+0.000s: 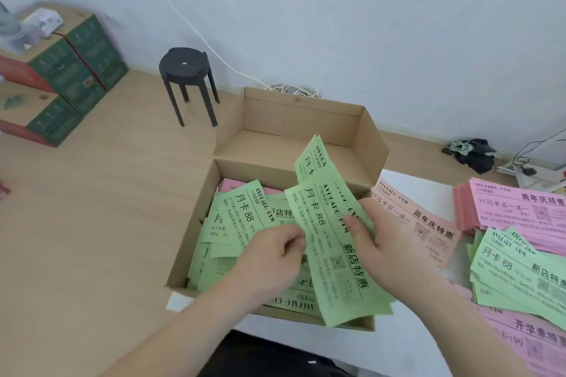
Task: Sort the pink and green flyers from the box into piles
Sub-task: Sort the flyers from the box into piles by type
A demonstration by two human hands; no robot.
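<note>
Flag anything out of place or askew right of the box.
The green pile sits fanned and askew, overlapping pink flyers beneath it, so colours mix. One pink flyer lies alone, slanted, beside the box.

Sparse storeroom-like room, home or office unclear. Bare white wall (367,9), light wood-look floor (92,208). Stacked printed cartons (76,70) at upper left, black stool (183,66) left of centre, tangled white cable (291,90) at the wall base behind the open cardboard box (300,119). Dark cloth heap (473,153) at right. Piled gym flyers (520,211) on a white counter (407,180), right.
</note>
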